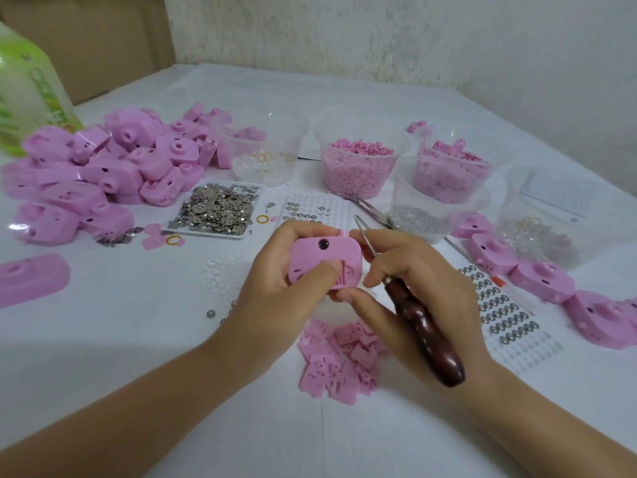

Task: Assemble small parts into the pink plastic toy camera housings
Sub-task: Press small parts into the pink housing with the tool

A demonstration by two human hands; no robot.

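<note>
Hands close together above the table (138, 357): the left hand (282, 288) grips a pink camera housing (319, 258), and the right hand (410, 294) curls round a wooden-handled awl (425, 331), fingertips touching the housing. Pink plates (341, 360) lie heaped beneath. Farther back, a tray (203, 233) holds metal bits, a clear tub (360, 184) holds pink pellets, and loose housings (103, 163) pile up at left.

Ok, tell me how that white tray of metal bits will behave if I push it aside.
The tray looks shallow and flat-bottomed, so it should slide rather than tip. The metal bits lie loose near its low rim, so a quick shove would probably spill some.
</note>
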